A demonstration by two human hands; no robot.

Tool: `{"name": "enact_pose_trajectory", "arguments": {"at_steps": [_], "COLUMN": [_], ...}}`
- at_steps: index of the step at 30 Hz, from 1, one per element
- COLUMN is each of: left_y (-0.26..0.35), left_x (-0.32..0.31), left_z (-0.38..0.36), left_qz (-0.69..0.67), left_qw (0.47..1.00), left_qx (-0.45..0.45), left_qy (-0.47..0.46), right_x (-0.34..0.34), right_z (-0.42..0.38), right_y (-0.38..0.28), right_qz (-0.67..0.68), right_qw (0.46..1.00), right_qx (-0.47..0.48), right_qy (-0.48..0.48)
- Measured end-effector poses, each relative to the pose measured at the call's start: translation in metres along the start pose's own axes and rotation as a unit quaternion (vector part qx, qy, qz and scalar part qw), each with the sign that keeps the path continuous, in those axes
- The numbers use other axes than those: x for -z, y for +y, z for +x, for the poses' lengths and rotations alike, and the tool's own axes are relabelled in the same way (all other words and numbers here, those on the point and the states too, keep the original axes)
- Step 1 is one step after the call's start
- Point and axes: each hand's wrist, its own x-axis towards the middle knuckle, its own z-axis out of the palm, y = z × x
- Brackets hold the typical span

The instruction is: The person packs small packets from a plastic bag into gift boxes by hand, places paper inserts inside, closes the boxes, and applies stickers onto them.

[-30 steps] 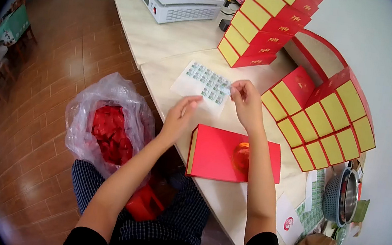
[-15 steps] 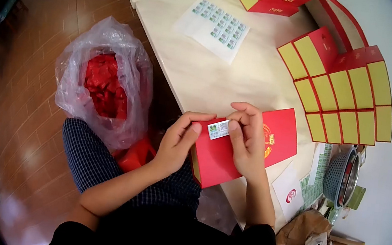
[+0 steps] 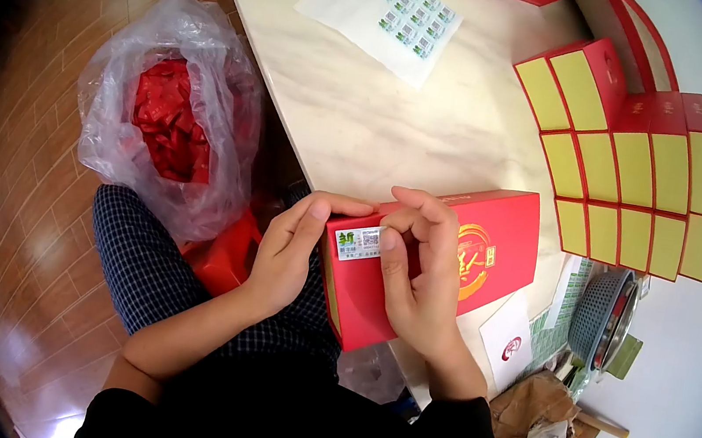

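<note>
A red gift box [image 3: 505, 230] with gold lettering lies across the table's front edge, its near end over my lap. At that end is a small white label [image 3: 358, 245] with green print and a square code. My right hand [image 3: 424, 286] pinches the label's right edge between thumb and forefinger, the other fingers curled above. My left hand [image 3: 286, 256] holds the box's left corner, its forefinger along the far edge and thumb beside the label.
A sheet of labels [image 3: 387, 15] lies at the table's back. Stacked red boxes with yellow ends [image 3: 633, 167] stand at right. Near them are a grey basket [image 3: 596, 313], a white card [image 3: 508, 342] and crumpled brown paper [image 3: 524, 419]. A clear plastic bag [image 3: 108, 112] of red pieces stands at left.
Both hands and the label have shifted left in view, the label now lying closer along the box's end. The view has turned slightly, so the label sheet sits higher.
</note>
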Motion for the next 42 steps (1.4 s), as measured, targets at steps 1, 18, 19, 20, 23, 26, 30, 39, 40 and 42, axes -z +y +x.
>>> {"name": "enact_pose_trajectory", "arguments": {"at_steps": [1, 18, 19, 20, 23, 26, 30, 39, 40, 42], "left_y": [0.0003, -0.0025, -0.0023, -0.0031, -0.0073, -0.0083, -0.0076, -0.0070, -0.0068, -0.0067], "left_x": [-0.0003, 0.0008, 0.0011, 0.0020, 0.0059, 0.0088, 0.0092, 0.0082, 0.0075, 0.0063], "left_z": [0.0000, -0.0007, -0.0008, -0.0010, -0.0030, -0.0051, -0.0053, -0.0046, -0.0048, -0.0052], "left_qz": [0.008, 0.007, 0.007, 0.007, -0.023, -0.040, 0.083, 0.108, 0.106, 0.108], "left_qw": [1.000, 1.000, 1.000, 1.000, 0.999, 0.996, 0.991, 0.988, 0.988, 0.988], "left_qx": [-0.006, -0.010, -0.006, -0.007, -0.013, -0.030, -0.064, -0.077, -0.077, -0.078], "left_qy": [0.000, 0.003, 0.001, 0.001, -0.024, -0.070, -0.085, -0.079, -0.077, -0.072], "right_x": [0.0000, -0.0007, -0.0009, -0.0010, -0.0012, -0.0014, -0.0020, -0.0065, -0.0076, -0.0094], "right_z": [0.0002, 0.0022, 0.0025, 0.0032, 0.0046, 0.0042, 0.0046, 0.0034, 0.0029, 0.0027], "right_y": [0.0000, 0.0009, 0.0010, 0.0014, 0.0024, 0.0023, 0.0021, 0.0027, 0.0023, 0.0005], "right_qz": [0.000, -0.087, -0.094, -0.094, -0.126, -0.133, -0.144, -0.192, -0.208, -0.232], "right_qw": [1.000, 0.994, 0.993, 0.993, 0.985, 0.984, 0.982, 0.971, 0.967, 0.960], "right_qx": [0.003, 0.063, 0.070, 0.071, 0.120, 0.119, 0.124, 0.142, 0.144, 0.150], "right_qy": [0.002, 0.001, 0.004, 0.004, 0.018, 0.018, 0.019, 0.033, 0.037, 0.040]}}
